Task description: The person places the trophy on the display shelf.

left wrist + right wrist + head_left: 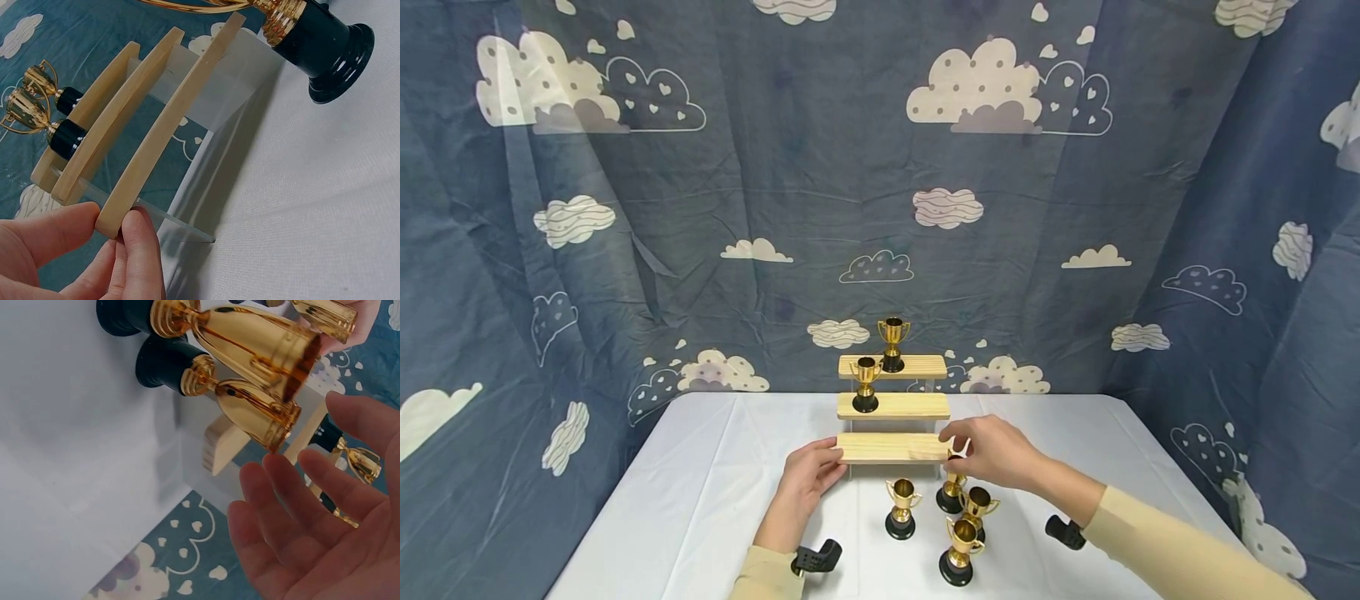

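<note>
A three-tier wooden stand (892,406) with clear side panels stands at the back of the white table (700,483). One gold trophy (892,343) is on its top shelf and another (866,384) on the middle shelf. My left hand (811,471) pinches the left end of the lowest shelf (150,150) between thumb and fingers (140,250). My right hand (996,454) hovers at the shelf's right end, its fingers (300,506) spread and holding nothing. Just under it stand two trophies (250,344), close together. Several loose trophies (901,508) stand on the table before the stand.
Blue cloud-print cloth (775,208) hangs behind and along both sides of the table. Black camera mounts (816,557) sit at both wrists. The nearest loose trophy (958,552) is close to the front edge.
</note>
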Demonstrator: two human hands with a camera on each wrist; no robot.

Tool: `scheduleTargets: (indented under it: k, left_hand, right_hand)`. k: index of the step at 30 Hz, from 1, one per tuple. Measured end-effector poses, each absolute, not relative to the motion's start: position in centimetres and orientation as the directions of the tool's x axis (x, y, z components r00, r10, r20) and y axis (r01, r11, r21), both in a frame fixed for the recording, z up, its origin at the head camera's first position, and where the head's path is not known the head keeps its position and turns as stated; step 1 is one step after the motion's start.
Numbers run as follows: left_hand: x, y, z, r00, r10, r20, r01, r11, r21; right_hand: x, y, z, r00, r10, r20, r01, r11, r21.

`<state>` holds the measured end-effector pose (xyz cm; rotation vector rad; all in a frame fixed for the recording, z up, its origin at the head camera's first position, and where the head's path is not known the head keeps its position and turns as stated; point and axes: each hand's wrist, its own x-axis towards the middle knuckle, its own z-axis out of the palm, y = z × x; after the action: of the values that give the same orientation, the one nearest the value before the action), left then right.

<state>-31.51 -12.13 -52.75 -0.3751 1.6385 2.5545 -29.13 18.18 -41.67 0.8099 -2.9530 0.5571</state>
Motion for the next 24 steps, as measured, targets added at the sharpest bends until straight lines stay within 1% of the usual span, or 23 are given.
scheduleTargets:
  k: [7,24]
  left_hand:
    - [-31.6,-12.1,-52.9,-0.964,-0.063,-0.257,-0.21,-0.412,0.887]
    - [-31.5,-12.1,-52.8,-0.962,-0.057,-0.268,-0.222,-0.409,0.885]
  right_hand:
    - [-29.1,18.4,-42.5,-0.878,-0.471,0.086,-0.47,0.813,-0.342]
    - [-29.2,18.5,-43.3,-0.923,-0.378,0.067,-0.377,0.858,-0.349]
